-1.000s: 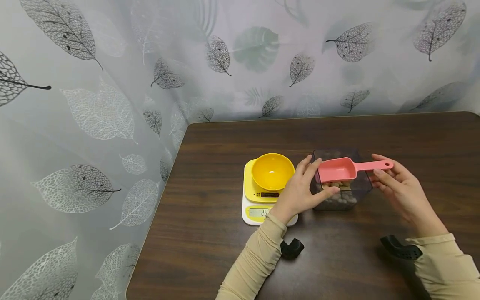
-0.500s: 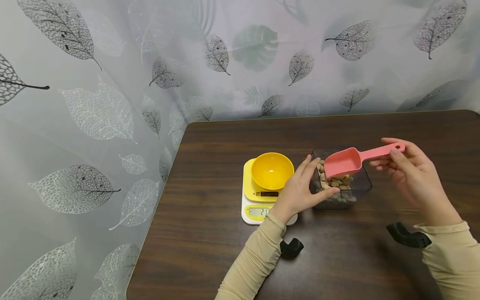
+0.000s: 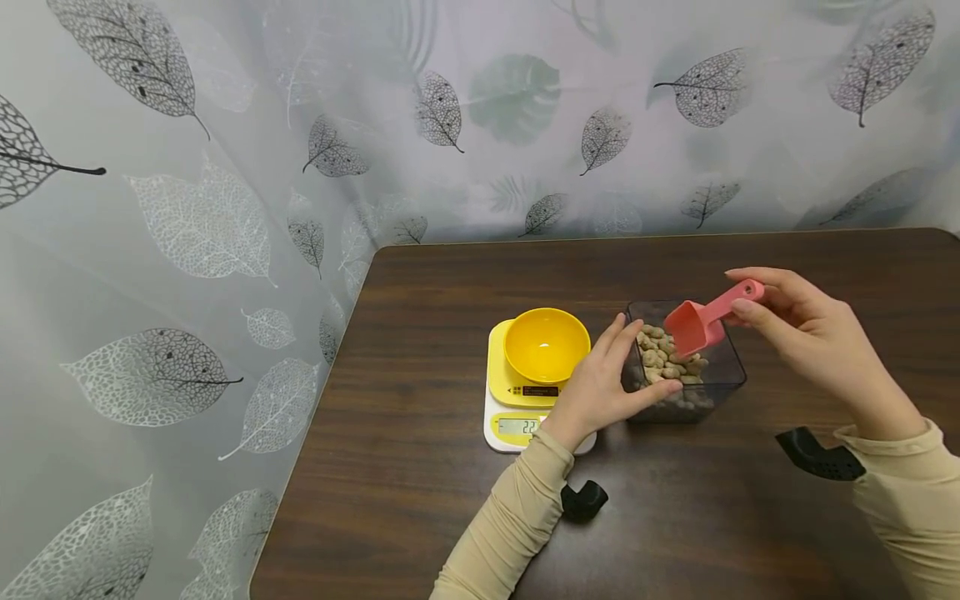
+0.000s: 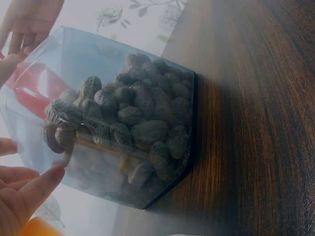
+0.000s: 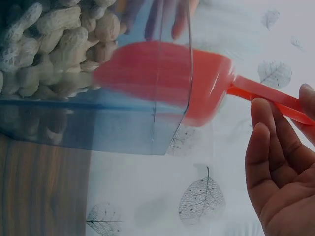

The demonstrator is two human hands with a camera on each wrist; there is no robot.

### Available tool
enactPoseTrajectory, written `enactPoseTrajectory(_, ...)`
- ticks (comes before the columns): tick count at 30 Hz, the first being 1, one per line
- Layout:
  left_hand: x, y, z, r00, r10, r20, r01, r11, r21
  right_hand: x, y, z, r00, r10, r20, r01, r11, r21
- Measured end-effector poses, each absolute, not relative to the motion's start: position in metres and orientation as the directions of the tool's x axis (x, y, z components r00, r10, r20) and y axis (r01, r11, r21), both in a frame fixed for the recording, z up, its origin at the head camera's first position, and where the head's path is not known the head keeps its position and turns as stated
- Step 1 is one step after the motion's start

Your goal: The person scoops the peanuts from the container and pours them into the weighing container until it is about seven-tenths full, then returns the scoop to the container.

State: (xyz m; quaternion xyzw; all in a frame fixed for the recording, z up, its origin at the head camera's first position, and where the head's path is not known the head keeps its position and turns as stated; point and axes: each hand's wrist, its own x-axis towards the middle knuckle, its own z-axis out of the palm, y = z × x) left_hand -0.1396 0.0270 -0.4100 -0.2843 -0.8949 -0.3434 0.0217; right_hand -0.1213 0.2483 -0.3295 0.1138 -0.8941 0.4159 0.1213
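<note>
A clear plastic container (image 3: 724, 368) holds unshelled peanuts (image 3: 655, 358). My left hand (image 3: 592, 385) rests against its near left corner, fingers extended along the left side and thumb along the front wall. My right hand (image 3: 813, 337) pinches the handle of a pink scoop (image 3: 693, 329) over the container's right side. In the right wrist view, the scoop (image 5: 152, 73) tilts down through the opening, its tip at the peanuts (image 5: 59, 39). Whether any peanuts lie in the scoop is hidden.
Left of the container stands a yellow and white kitchen scale (image 3: 498, 392) bearing a yellow bowl (image 3: 546, 346). My left hand partly covers the scale's display. A leaf-patterned curtain (image 3: 517, 183) hangs behind the dark wooden table (image 3: 405, 400).
My right hand has raised the scoop's handle and tipped its blade from nearly level down toward the peanuts. My left hand has stayed at the container.
</note>
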Motion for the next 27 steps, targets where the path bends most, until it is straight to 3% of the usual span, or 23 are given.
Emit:
enactPoseTrajectory(9,-0.141,0.028,-0.41,-0.848,0.491,0.199,0.499,0.614,0.611,-0.124,0.249,-0.342,-0.925,-0.144,0.351,-0.325,0.779,-0.536)
enactPoseTrajectory(15,-0.141,0.028,-0.41,-0.852,0.487,0.193,0.492,0.618,0.613,-0.13,0.254,-0.351,-0.95,-0.134,0.28,-0.276,0.778,-0.564)
enactPoseTrajectory(27,-0.141,0.028,-0.411,-0.845,0.493,0.209,0.507,0.614,0.605,-0.13,0.256,-0.358,-0.957,-0.089,0.277,-0.248,0.748,-0.615)
